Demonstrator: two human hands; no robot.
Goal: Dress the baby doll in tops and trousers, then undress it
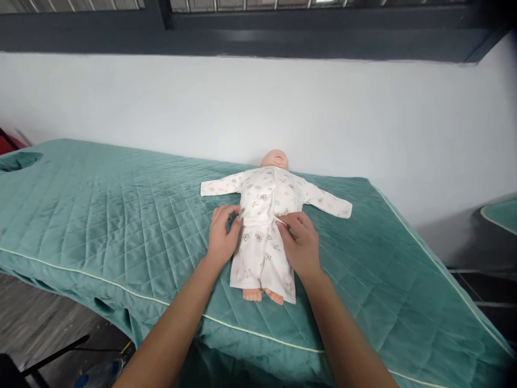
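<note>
A baby doll (274, 159) lies on its back on a green quilted bed (121, 215), head toward the wall. It wears a white printed shirt (266, 194) with sleeves spread out and matching white trousers (262, 258); bare feet show at the bottom. My left hand (222, 234) grips the clothing at the doll's left waist, fingers curled on the fabric. My right hand (301, 242) pinches the shirt hem at the other side of the waist.
A white wall (283, 108) rises just behind the doll under a dark window frame. The bed has a face hole (20, 160) at far left. Dark floor and a black stand leg (52, 355) lie below the front edge. Another green bed corner (501, 213) shows at right.
</note>
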